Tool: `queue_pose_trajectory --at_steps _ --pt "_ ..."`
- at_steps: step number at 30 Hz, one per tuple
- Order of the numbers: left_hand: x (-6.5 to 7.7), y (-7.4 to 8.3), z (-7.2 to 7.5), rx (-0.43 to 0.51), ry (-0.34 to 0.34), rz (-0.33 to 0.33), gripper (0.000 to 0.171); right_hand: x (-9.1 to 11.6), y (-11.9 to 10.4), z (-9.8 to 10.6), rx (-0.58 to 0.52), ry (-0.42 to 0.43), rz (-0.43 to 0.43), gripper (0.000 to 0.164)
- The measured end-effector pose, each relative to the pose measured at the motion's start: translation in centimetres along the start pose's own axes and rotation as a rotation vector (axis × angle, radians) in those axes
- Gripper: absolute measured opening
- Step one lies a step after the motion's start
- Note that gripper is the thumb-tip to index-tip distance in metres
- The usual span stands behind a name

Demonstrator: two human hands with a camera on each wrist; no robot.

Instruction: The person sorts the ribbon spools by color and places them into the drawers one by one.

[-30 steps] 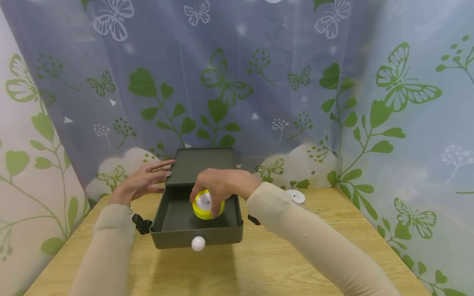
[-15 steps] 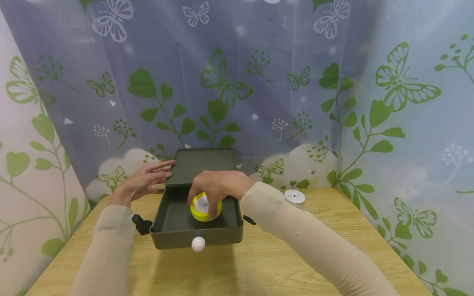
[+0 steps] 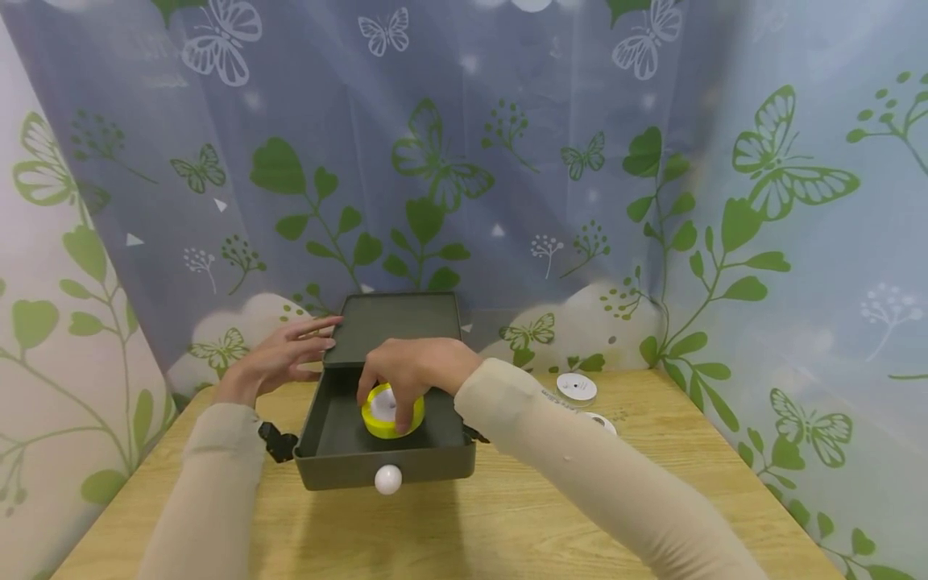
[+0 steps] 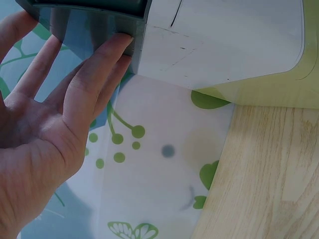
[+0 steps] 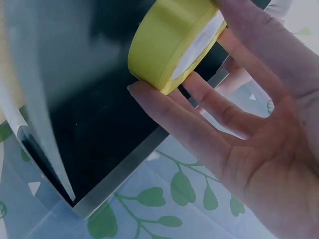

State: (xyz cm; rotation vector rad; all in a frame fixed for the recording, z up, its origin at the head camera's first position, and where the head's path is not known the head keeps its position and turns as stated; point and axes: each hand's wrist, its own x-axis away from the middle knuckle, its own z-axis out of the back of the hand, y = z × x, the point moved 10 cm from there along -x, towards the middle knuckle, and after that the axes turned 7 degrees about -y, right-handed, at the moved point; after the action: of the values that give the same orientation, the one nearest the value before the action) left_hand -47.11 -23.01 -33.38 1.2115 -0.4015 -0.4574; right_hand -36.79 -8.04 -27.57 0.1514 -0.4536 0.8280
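A roll of yellow satin ribbon (image 3: 379, 409) with a white centre is pinched between thumb and fingers of my right hand (image 3: 424, 369), inside the pulled-out drawer. In the right wrist view the roll (image 5: 162, 40) appears tilted, its edge between fingertips and thumb, over the dark drawer floor (image 5: 99, 114). The dark grey drawer (image 3: 442, 461) has a round white knob (image 3: 387, 479) on its front. My left hand (image 3: 283, 358) rests straight fingertips against the left side of the box (image 3: 399, 322); the left wrist view shows those fingers (image 4: 92, 82) spread along its wall.
Two white-faced spools (image 3: 577, 387) lie at the back right of the wooden table (image 3: 551, 507), one partly behind my right sleeve. Patterned curtain (image 3: 507, 242) hangs behind and at both sides. Dark wrist cameras (image 3: 278, 441) sit close to the drawer's sides.
My right hand has shifted left and slightly nearer the drawer's front with the yellow ribbon roll. A second white spool now shows beyond the sleeve. My left hand stays put.
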Motion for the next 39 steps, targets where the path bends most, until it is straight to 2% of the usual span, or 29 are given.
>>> queue_pose_trajectory --at_steps 21,29,34,39 --pt "0.0 0.0 0.0 0.010 -0.005 -0.007 0.069 -1.0 -0.6 -0.2 -0.007 -0.019 -0.067 0.063" --pt "0.0 0.0 0.1 0.006 -0.003 -0.007 0.069 -1.1 -0.9 0.0 0.015 -0.026 -0.077 0.051" --pt "0.0 0.1 0.0 0.005 -0.002 -0.009 0.069 -0.9 -0.9 0.2 0.004 -0.018 -0.051 0.048" --pt "0.0 0.0 0.0 0.007 0.001 -0.011 0.069 -0.1 -1.2 0.5 -0.054 0.005 0.015 0.047"
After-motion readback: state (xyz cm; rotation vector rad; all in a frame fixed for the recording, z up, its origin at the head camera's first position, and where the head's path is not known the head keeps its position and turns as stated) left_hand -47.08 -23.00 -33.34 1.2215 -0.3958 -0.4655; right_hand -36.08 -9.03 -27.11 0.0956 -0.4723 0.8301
